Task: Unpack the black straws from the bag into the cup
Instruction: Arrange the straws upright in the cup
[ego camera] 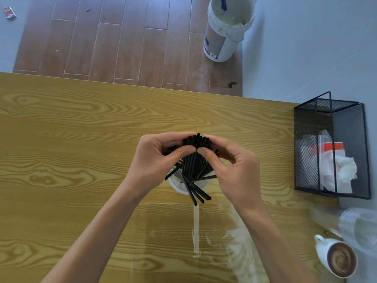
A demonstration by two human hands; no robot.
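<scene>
A bunch of black straws [194, 164] stands in a white cup [181, 187] at the middle of the wooden table [71, 139]. My left hand [157, 160] and my right hand [230, 170] both grip the top of the bunch, thumbs in front and fingers curled behind. Several straws lean out over the cup's near rim. The clear plastic bag [214, 231] lies flat on the table in front of the cup, under my forearms. Most of the cup is hidden by my hands and the straws.
A black mesh bin [330, 148] with crumpled paper stands at the table's right end. A coffee mug [338, 258] and clear plastic cups [359, 223] lie at the near right. A white bucket [226, 27] stands on the floor beyond the table.
</scene>
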